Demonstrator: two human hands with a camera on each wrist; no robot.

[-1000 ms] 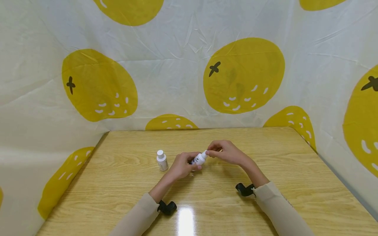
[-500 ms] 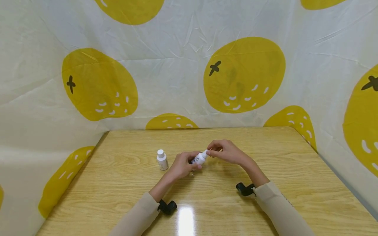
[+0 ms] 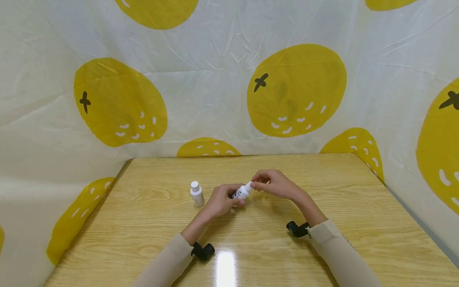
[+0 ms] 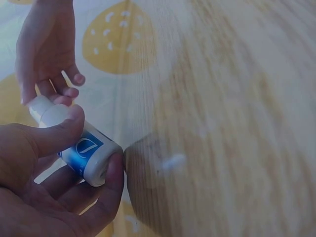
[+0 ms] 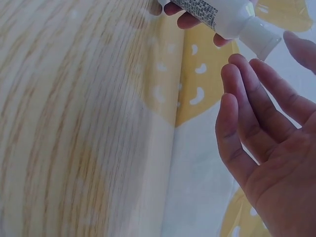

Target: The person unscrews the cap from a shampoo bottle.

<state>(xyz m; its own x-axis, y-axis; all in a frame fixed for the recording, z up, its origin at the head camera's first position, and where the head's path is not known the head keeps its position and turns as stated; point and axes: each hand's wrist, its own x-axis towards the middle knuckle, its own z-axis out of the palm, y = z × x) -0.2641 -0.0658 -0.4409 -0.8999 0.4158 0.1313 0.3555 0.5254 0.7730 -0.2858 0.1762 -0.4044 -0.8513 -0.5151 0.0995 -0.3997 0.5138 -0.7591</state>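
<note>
My left hand grips a small white bottle with a blue label, holding it tilted with its white cap toward the right. In the left wrist view the thumb lies over the upper part of the bottle and a fingertip supports its base. My right hand has thumb and index fingertip on either side of the cap, pinching its end. The other right fingers are held loosely bent below the cap. A second white bottle with a white cap stands upright to the left of my left hand.
The wooden table runs back to a white curtain printed with large yellow fruits, which also hangs along both sides. Black wrist cameras sit below the left wrist and the right wrist.
</note>
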